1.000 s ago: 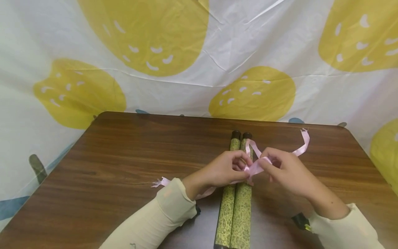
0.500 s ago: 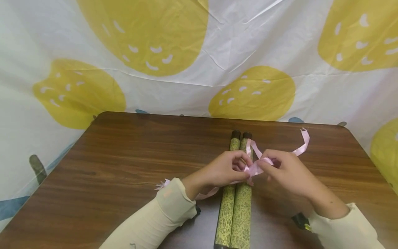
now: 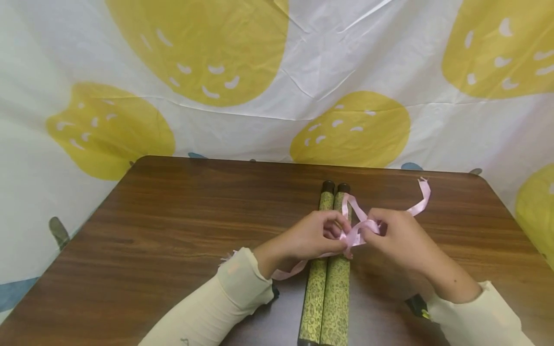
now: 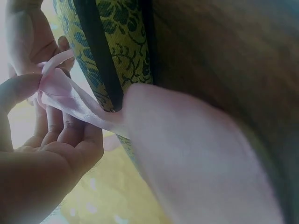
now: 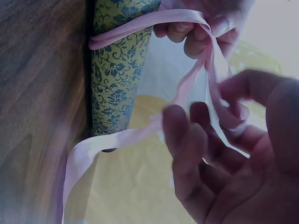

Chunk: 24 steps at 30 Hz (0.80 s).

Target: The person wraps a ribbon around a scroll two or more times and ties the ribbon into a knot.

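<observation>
A: "Where is the pink ribbon [image 3: 356, 235]?"

B: "At the upper right part of the two patterned rolls [image 3: 336, 293], which lie side by side on the brown tabletop [image 3: 195, 206]. Its bunched middle sits over the right-hand roll, between the two hands."

A: "What is the left hand [image 3: 309, 235] doing?"

B: "It reaches over the rolls and pinches the ribbon, thumb pressed against the fingers where the strands cross."

A: "And the right hand [image 3: 400, 240]?"

B: "Its thumb and index finger are clamped on a curled loop of the ribbon; the wrist view shows its other fingers bent and blurred."

A: "Does the ribbon go round both rolls?"

B: "One cannot tell. The right wrist view shows a band of it crossing one roll. One tail runs past the right hand to a frayed tip; the other passes under the left forearm, its threads showing beside the pale sleeve [image 3: 244, 274]."

A: "Behind?"

B: "A white cloth [image 3: 242, 132] with big yellow fruit shapes."
</observation>
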Available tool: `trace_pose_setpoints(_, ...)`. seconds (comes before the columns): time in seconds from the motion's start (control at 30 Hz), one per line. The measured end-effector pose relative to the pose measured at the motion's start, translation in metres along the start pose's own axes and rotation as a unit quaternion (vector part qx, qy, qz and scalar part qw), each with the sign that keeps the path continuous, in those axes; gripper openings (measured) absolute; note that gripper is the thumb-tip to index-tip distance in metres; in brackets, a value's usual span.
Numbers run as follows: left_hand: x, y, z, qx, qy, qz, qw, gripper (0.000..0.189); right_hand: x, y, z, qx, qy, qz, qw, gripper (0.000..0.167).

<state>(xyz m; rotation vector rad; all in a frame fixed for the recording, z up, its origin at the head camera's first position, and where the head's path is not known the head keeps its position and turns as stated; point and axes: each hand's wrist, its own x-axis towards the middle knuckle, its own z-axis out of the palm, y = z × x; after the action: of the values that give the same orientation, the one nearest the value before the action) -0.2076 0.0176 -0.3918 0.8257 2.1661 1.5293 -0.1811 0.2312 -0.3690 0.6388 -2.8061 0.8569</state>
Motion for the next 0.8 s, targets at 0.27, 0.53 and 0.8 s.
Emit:
trace_pose_setpoints(0.27, 0.0007, -0.0005, 0.0008, -0.017, -0.001, -0.013, 0.9998, 0.019, 0.0015, -0.0004, 0.0006, -0.014, 0.053, 0.019, 0.9983, 0.027)
trace_pose_setpoints(0.53, -0.0006, 0.0012, 0.0009, -0.023, -0.009, -0.016, 0.9996, 0.022, 0.0023, 0.0016, 0.0028, -0.024, 0.084, 0.019, 0.996, 0.031)
trace_pose_setpoints(0.8, -0.0016, 0.0016, 0.0012, -0.04, -0.011, -0.023, 0.9989, 0.021, 0.004, 0.0017, -0.0061, 0.09, 0.084, 0.087, 0.9887, 0.044)
